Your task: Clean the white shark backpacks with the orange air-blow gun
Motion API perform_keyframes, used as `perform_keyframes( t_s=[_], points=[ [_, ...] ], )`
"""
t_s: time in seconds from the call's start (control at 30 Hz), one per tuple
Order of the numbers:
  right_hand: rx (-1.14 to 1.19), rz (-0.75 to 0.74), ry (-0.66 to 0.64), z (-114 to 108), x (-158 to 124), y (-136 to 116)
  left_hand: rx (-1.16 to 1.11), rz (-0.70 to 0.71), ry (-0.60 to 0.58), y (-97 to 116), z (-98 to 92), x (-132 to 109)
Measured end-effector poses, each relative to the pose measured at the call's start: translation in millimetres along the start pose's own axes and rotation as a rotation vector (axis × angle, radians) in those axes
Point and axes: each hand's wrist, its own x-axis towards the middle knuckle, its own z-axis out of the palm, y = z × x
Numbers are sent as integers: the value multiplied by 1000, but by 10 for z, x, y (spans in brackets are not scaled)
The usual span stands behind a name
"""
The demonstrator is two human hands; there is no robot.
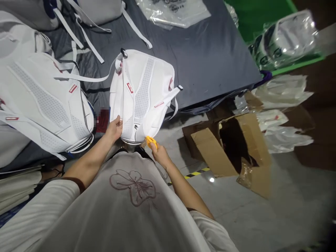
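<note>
White backpack [143, 94] lies strap side up at the near edge of the dark desk [215, 63], partly overhanging. Left hand [114, 128]: fingers bent in, holding its lower left edge. Right hand [160, 154]: fingers closed around a yellow tool [151, 142] at the bag's lower right; can't tell if it touches. Second white backpack [49, 91] to the left. Clear plastic packaging [178, 14] farther back. Open cardboard box [223, 154] on the floor [241, 220], right.
</note>
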Motion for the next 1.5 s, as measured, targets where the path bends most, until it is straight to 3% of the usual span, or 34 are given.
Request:
perform_keyframes(
  t_s=[0.1,0.27,0.43,0.63,0.77,0.93,1.17,1.33,1.5],
  points=[
    [-169,-16,0,130,-52,-42,43,-78,-60,70,-36,49],
    [-411,199,105,238,-160,145,78,-149,-357,101,-152,118],
    [-339,203,252,418,20,135,88,-50,-500,117,-164,254],
    [-188,209,478,201,327,90,176,-19,-537,314,1,283],
    [-243,125,398,60,420,55,205,9,-506,400,54,282],
    [-331,138,262,-10,519,-104,208,5,-418,340,70,349],
    [-418,161,181,-136,698,-284,226,-69,-417,308,68,422],
    [-387,145,195,-225,468,-220,219,-78,-453,354,17,450],
    [-299,199,164,-168,139,-46,186,-57,-468,318,6,354]
  ],
)
